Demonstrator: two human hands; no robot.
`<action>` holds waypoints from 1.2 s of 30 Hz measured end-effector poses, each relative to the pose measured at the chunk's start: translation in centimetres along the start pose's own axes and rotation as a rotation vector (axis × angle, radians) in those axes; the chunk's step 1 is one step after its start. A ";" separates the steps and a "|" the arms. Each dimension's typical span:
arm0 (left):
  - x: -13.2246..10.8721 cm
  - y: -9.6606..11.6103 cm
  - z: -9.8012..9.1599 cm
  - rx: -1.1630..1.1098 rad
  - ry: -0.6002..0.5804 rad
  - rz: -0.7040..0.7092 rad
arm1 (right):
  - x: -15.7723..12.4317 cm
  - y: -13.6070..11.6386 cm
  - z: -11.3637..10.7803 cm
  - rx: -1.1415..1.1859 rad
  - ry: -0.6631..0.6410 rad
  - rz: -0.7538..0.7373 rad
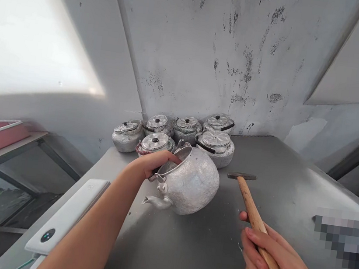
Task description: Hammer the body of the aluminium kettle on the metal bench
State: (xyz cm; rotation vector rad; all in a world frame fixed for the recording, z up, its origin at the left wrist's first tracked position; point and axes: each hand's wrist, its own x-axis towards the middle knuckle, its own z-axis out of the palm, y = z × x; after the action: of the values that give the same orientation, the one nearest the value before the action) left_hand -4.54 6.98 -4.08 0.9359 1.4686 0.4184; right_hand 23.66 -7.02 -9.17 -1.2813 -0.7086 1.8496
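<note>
Left hand clamped on the rim of a lidless, dented aluminium kettle, fingertips hidden inside the mouth. Kettle tilted, mouth toward that hand, over the middle of the grey table; contact with tabletop unclear. Right hand wrapped around a wooden-handled hammer, head near kettle, not touching. Six lidded kettles grouped behind, near wall.

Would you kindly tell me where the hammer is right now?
In the head view, the hammer is right of centre, gripped in the right hand, its metal head just right of the tilted kettle.
</note>
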 end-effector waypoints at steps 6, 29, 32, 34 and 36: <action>-0.1 0.2 0.3 0.005 0.065 0.001 | -0.2 -0.2 0.3 0.002 0.008 -0.014; -4.3 1.6 0.2 0.528 -0.229 0.703 | 0.1 0.4 -0.1 -0.013 0.007 -0.023; -5.4 1.9 0.3 0.620 -0.154 0.719 | 0.1 0.2 -0.2 -0.023 0.005 -0.013; -6.1 2.0 0.7 0.720 -0.041 0.750 | 0.1 0.2 -0.2 -0.036 0.004 -0.014; -6.7 2.0 1.3 0.839 0.109 0.768 | 0.0 0.2 -0.2 -0.046 0.003 -0.017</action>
State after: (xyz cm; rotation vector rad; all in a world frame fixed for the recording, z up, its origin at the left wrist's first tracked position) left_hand -3.52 2.77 1.57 2.2016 1.3366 0.3985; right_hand 23.81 -7.10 -9.38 -1.3035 -0.7621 1.8268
